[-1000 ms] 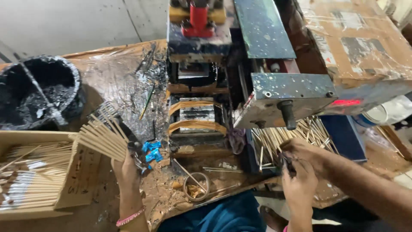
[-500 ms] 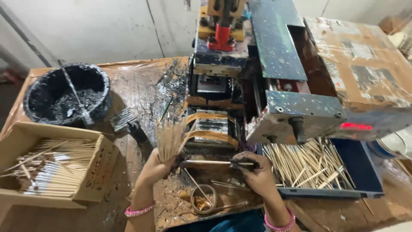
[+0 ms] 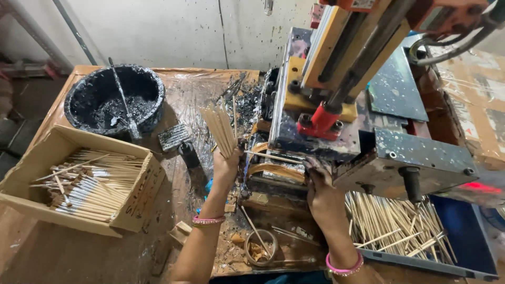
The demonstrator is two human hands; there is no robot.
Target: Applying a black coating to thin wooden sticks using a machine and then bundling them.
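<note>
My left hand [image 3: 226, 167] grips a fanned bundle of thin wooden sticks [image 3: 219, 128], held upright beside the printing machine [image 3: 326, 121]. My right hand [image 3: 322, 190] reaches under the machine's head and pinches one end of a single stick [image 3: 271, 156] lying across the machine's curved bed; the bundle hand touches its other end. The red stamping part [image 3: 322, 120] hangs just above my right hand.
A cardboard box [image 3: 138, 195] with several printed sticks sits at left. A black ink bowl [image 3: 113, 100] with a stirring tool stands behind it. A blue tray [image 3: 463, 247] of plain sticks lies at right under the machine. A small round tin [image 3: 261, 247] is near the front edge.
My view has moved closer and lower. Both hands have risen to the machine's bed, the bundle is now upright, and the single stick lies across the bed.
</note>
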